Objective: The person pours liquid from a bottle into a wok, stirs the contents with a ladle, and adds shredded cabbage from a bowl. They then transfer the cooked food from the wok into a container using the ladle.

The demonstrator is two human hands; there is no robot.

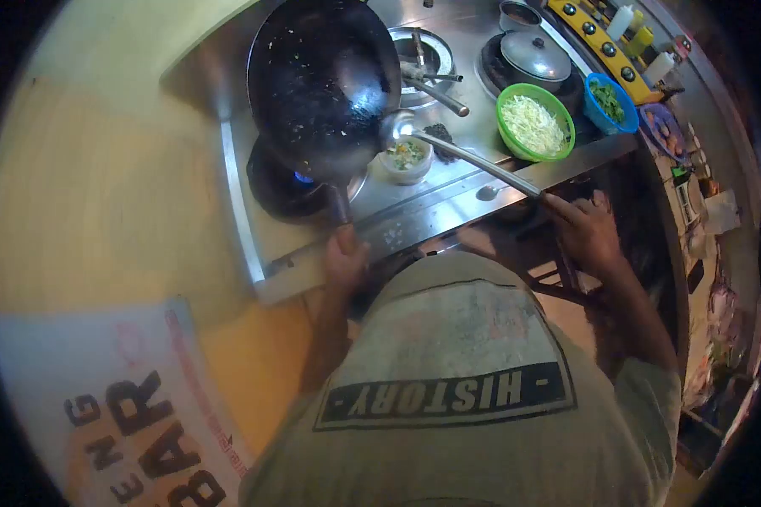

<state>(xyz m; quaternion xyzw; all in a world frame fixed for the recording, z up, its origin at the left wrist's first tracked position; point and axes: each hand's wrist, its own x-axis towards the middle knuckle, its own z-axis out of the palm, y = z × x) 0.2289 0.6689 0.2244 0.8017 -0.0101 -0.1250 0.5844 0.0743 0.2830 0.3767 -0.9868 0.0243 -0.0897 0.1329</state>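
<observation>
My left hand (345,258) is wrapped around the handle of a dark wok (313,76), which is raised and tilted beside the burner. A few bits of food cling to its inside. In my right hand (588,232) is a long metal ladle (482,167), its head at the wok's lower right edge. Just below the ladle head, a small white bowl (406,160) on the steel counter holds food with green and orange pieces. The wok covers part of the burner (283,190), where a blue flame (303,177) shows.
To the right stand a green bowl (534,122) of shredded cabbage, a blue bowl (610,103) of leafy greens and a lidded pot (535,57). Utensils (435,89) lie across a metal basin (435,51). A yellow rack (604,51) holds bottles behind. A wall borders the left side.
</observation>
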